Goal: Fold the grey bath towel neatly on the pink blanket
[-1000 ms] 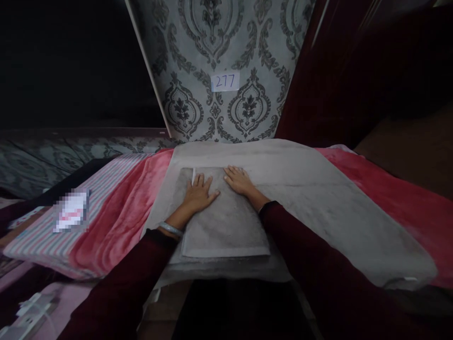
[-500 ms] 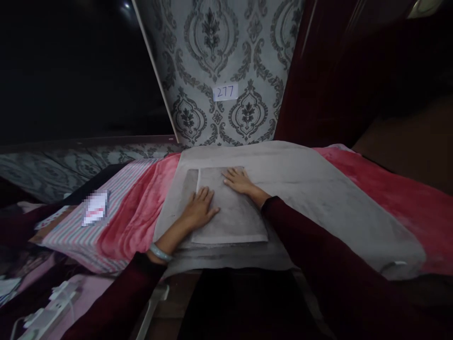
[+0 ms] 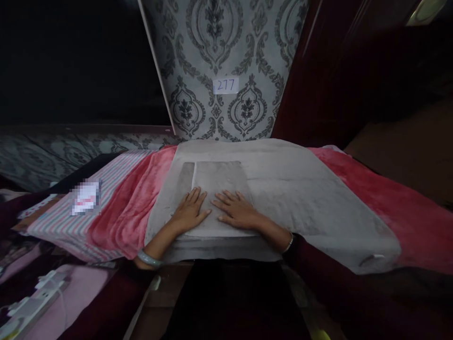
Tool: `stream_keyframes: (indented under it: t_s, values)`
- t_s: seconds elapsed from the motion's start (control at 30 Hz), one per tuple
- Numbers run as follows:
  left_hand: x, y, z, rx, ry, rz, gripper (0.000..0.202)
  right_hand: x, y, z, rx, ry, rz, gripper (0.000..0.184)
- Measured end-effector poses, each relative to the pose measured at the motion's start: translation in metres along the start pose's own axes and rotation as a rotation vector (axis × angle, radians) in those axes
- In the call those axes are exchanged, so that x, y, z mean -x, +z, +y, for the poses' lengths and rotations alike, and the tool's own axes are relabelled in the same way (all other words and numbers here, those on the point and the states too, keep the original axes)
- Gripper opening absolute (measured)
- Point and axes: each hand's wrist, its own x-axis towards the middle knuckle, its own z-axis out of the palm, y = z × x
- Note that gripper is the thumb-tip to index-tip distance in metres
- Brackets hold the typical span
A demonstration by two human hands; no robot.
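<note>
A small folded grey towel (image 3: 219, 179) lies on a larger grey towel (image 3: 304, 193) spread over a red blanket (image 3: 382, 193). My left hand (image 3: 191, 210) rests flat on the near left part of the folded towel, fingers stretched out. My right hand (image 3: 237, 212) lies flat beside it on the near right part, fingers spread. Both hands hold nothing. A bangle (image 3: 150, 259) sits on my left wrist and a thin one (image 3: 288, 244) on my right.
A striped cloth (image 3: 67, 212) with a blurred card (image 3: 86, 197) lies to the left. Patterned wallpaper with a "277" label (image 3: 225, 85) stands behind. A white power strip (image 3: 31, 302) lies at the lower left. A dark curtain (image 3: 336, 71) hangs at right.
Both hands have slid toward me along the folded towel, from its far part to its near edge. The right hand has come close beside the left.
</note>
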Motion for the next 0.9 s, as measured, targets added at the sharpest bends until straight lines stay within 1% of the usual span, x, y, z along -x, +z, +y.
stream_keyframes:
  t_s: [0.07,0.17,0.23,0.3,0.37,0.43,0.47,0.53,0.6,0.67,0.73,0.83,0.9]
  values:
    - [0.004,0.000,-0.002,-0.008,0.006,0.008,0.072,0.022,0.006,-0.015,-0.023,-0.050,0.009,0.063]
    - [0.009,-0.005,-0.003,-0.018,-0.008,-0.022,0.073,0.050,0.011,-0.031,-0.076,-0.080,0.027,0.064]
    - [0.012,-0.011,0.000,-0.023,-0.035,-0.047,0.072,0.062,0.010,-0.036,-0.136,-0.100,0.025,0.064]
    - [0.015,-0.019,0.007,-0.031,-0.072,-0.049,0.067,0.069,0.005,-0.034,-0.216,-0.143,0.015,0.060]
    - [0.020,-0.024,0.019,-0.043,-0.074,-0.006,0.061,0.070,-0.001,-0.028,-0.269,-0.128,0.066,0.054]
    - [0.027,-0.025,0.035,-0.047,-0.002,0.049,0.057,0.067,-0.001,-0.022,-0.248,-0.032,0.158,0.054]
    - [0.031,-0.023,0.042,-0.046,0.045,0.062,0.057,0.064,0.001,-0.020,-0.211,0.023,0.190,0.055]
    - [0.039,-0.016,0.055,-0.053,0.094,0.053,0.060,0.058,0.009,-0.020,-0.117,0.091,0.199,0.059]
    - [0.047,-0.006,0.063,-0.076,0.068,0.045,0.064,0.056,0.021,-0.023,-0.033,0.115,0.187,0.062]
    - [0.052,0.002,0.064,-0.093,0.025,0.068,0.066,0.057,0.030,-0.026,0.016,0.128,0.193,0.062]
    - [0.054,0.005,0.062,-0.086,0.012,0.091,0.066,0.060,0.033,-0.026,0.011,0.121,0.196,0.060]
    - [0.053,-0.001,0.055,-0.041,0.015,0.062,0.064,0.064,0.026,-0.014,-0.100,0.060,0.229,0.052]
    - [0.049,-0.011,0.051,-0.001,0.014,0.025,0.060,0.061,0.019,0.001,-0.186,0.061,0.298,0.049]
